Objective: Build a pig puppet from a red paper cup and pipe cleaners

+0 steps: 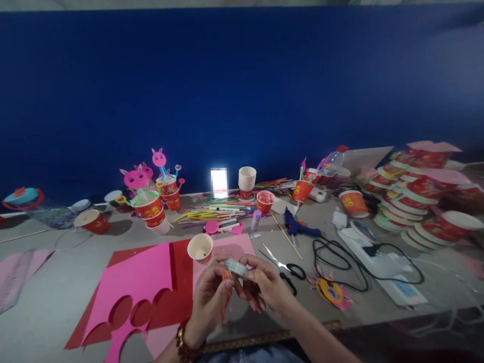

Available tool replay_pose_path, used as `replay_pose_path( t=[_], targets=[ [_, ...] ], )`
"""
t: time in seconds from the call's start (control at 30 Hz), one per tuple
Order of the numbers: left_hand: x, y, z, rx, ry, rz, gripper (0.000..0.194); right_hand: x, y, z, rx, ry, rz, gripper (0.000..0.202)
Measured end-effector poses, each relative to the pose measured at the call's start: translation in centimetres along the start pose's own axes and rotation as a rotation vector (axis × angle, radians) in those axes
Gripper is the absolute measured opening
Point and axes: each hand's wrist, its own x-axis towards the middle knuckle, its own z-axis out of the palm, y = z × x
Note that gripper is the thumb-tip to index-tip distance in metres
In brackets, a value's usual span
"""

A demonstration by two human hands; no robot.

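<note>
Close to the table's front edge, both hands meet around a small whitish roll of tape (236,267). My right hand (267,283) grips the roll from the right with bent fingers. Pinched in my left hand (210,290) is an orange pipe cleaner (226,305), its end hanging below the thumb; the left fingertips also touch the roll. Just behind the hands stands a white-lined paper cup (200,248). To the right lie open scissors (283,264) with black handles. Pink paper with round cut-outs (138,275) rests on red paper (183,282) at the left.
A blue glue gun (300,225) and its black cable lie to the right, near a white power strip (378,264). Stacked red cups (408,196) fill the far right. Pink cup figures (145,196), pipe cleaners (219,212) and a glue stick (256,220) stand or lie behind.
</note>
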Motion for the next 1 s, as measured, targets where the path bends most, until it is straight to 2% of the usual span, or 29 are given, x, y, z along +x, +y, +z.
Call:
replay_pose_path(
  t=[0.23,0.47,0.73,0.9,1.0],
  targets=[
    [-0.05,-0.33,0.01,-0.079,0.057,-0.060,0.014,-0.14,-0.22,0.39,0.025,0.003,-0.014,0.015],
    [-0.18,0.09,-0.44,0.163,0.044,0.039,0.018,-0.19,-0.26,0.10,0.003,-0.016,-0.006,0.017],
    [-0.16,0.08,-0.42,0.193,0.043,0.045,0.018,-0.05,-0.03,0.15,0.013,-0.030,-0.021,0.016],
    [-0.19,-0.33,-0.68,0.142,0.039,0.027,0.016,0.02,0.64,0.16,0.046,0.017,-0.053,0.017],
    [-0.13,-0.40,-0.82,0.155,0.019,0.058,0.016,-0.12,0.43,0.01,0.066,-0.020,-0.049,0.022]
  ],
)
